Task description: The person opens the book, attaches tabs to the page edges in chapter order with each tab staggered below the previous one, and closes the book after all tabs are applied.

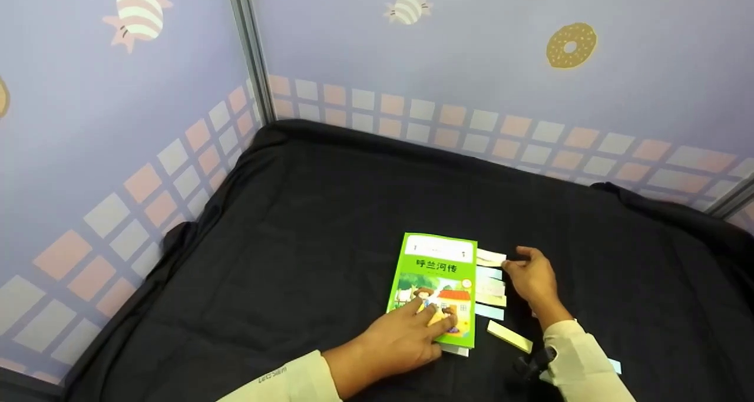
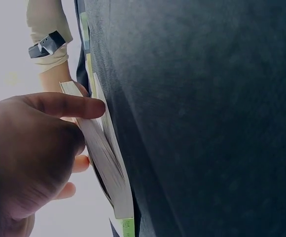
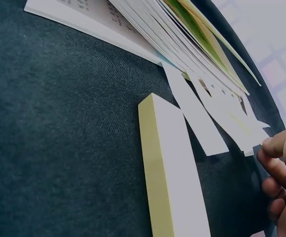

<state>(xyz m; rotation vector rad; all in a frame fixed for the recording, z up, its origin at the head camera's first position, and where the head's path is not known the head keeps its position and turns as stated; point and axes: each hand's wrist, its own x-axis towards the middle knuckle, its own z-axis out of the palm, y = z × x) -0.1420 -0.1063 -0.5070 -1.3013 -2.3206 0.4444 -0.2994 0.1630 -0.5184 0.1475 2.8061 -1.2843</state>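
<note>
A green-covered book [image 1: 433,275] with a cartoon house scene lies on the black cloth. My left hand [image 1: 392,340] grips its lower part, fingers spread over the cover. In the left wrist view the thumb crosses the page edges [image 2: 101,153], and the pages part near its tip. Several pale sticky-note strips [image 1: 490,281] stick out from the book's right side. With thumb and forefinger, my right hand [image 1: 533,278] pinches the outer end of the topmost sticky note [image 1: 492,257]. The right wrist view shows the strips [image 3: 197,113] fanned between the pages.
A thick yellow sticky-note pad [image 1: 509,336] lies right of the book, below the strips. A light blue piece [image 1: 615,365] shows beside the right sleeve. Black cloth [image 1: 306,243] covers the table, with patterned walls [image 1: 412,54] behind and at left.
</note>
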